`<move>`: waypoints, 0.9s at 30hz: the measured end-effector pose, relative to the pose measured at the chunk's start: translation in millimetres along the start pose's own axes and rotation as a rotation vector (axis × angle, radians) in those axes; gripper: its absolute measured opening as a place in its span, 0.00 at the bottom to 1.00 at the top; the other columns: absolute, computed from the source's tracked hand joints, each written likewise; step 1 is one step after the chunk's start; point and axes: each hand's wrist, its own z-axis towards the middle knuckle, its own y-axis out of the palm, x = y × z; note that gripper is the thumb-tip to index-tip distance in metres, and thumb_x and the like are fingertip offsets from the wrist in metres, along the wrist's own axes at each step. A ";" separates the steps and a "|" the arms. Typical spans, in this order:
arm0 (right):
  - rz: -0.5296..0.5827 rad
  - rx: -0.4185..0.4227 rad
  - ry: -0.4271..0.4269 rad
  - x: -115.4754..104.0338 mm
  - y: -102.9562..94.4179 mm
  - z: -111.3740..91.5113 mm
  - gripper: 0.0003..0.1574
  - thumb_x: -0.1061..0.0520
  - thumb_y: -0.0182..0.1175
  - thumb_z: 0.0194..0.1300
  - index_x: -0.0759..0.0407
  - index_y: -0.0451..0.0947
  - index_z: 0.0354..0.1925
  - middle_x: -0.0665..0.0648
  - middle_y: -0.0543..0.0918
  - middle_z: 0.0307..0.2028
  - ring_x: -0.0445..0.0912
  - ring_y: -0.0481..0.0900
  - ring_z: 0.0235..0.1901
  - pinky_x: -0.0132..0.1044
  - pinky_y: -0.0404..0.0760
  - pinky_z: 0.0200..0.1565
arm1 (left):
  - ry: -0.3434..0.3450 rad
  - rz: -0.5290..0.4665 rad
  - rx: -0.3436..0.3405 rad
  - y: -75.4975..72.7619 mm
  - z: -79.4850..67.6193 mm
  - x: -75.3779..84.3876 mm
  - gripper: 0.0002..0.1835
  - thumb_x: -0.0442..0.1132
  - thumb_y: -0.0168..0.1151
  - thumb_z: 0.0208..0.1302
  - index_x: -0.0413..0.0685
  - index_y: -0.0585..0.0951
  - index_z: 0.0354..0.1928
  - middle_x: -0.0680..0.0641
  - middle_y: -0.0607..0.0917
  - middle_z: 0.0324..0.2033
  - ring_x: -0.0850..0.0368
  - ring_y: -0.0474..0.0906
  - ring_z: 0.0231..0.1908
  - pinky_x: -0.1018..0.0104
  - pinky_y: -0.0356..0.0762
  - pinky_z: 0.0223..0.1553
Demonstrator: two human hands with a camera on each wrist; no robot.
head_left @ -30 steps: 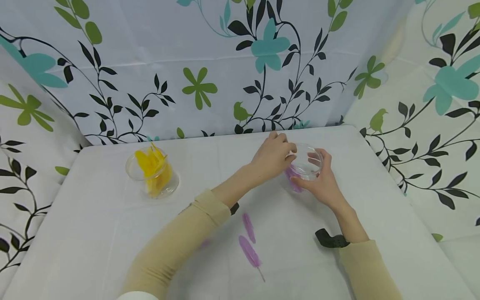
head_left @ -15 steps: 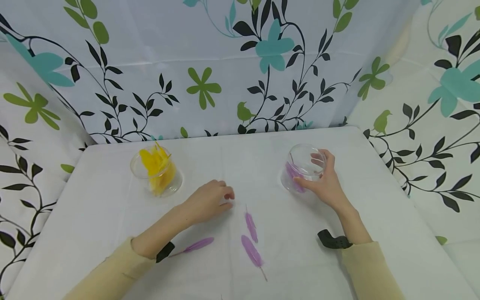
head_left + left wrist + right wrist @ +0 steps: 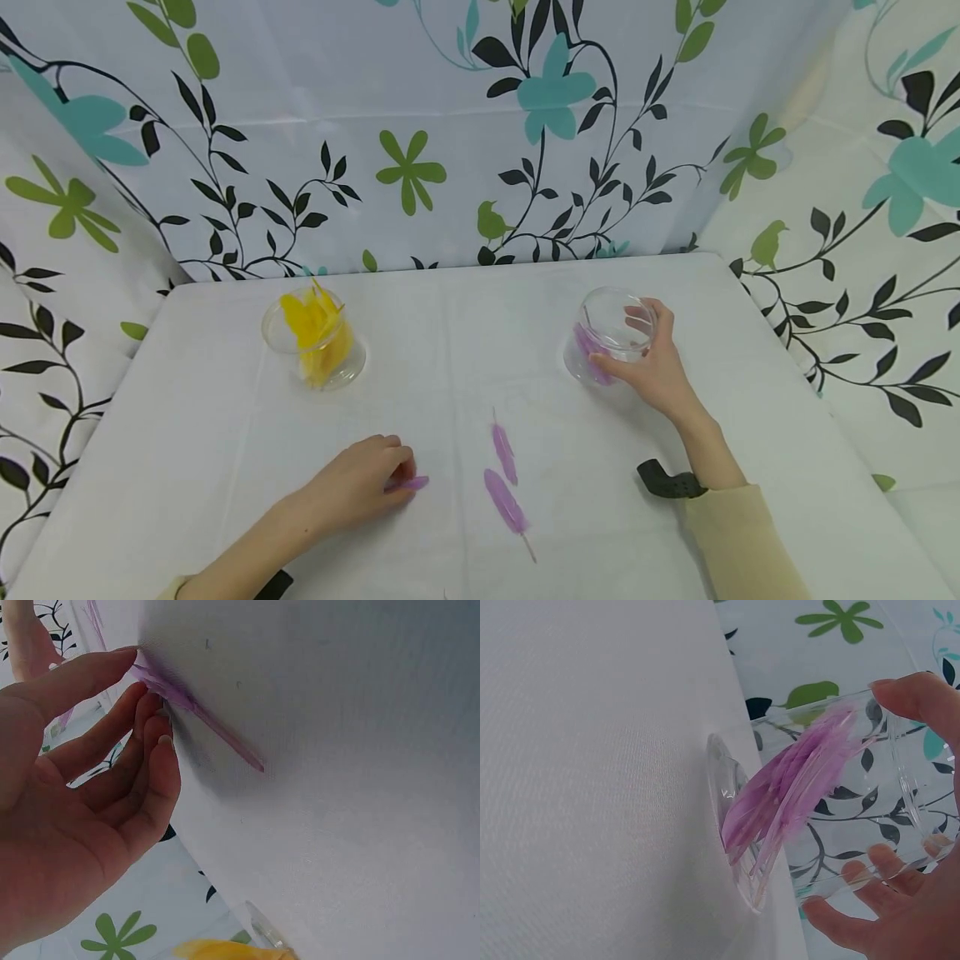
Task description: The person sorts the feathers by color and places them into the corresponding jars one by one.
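Low over the table's left half, my left hand (image 3: 358, 482) pinches a purple feather (image 3: 417, 482) between thumb and fingers. Its quill (image 3: 229, 739) points away from the fingertips in the left wrist view, close to the white surface. My right hand (image 3: 660, 371) grips a clear jar (image 3: 572, 358) near its rim, thumb on one side and fingers curled round the other. Several purple feathers (image 3: 791, 780) lean inside that jar, which stands upright on the table. Two more purple feathers, a shorter one (image 3: 504, 454) and a longer one (image 3: 506, 502), lie flat between my hands.
A second clear jar (image 3: 354, 367) stands at the back left, filled with yellow feathers (image 3: 318, 337) that rise above its rim. The white table (image 3: 450, 333) ends at a leaf-patterned cloth (image 3: 300, 125) behind and at both sides.
My left hand has come away from the right jar's mouth, moved left and towards me, and taken hold of the left purple feather on the table. My right hand has stayed on the jar.
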 end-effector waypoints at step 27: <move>0.031 0.024 -0.032 -0.2 0.1 -0.6 0.62 0.55 0.76 0.55 0.55 0.42 0.71 0.64 0.61 0.70 0.61 0.58 0.72 0.71 0.58 0.66 | 0.295 -0.088 0.374 -77.4 148.2 87.3 0.03 0.30 0.63 0.67 0.44 0.82 0.40 0.50 0.86 0.36 0.60 0.82 0.38 0.71 0.82 0.45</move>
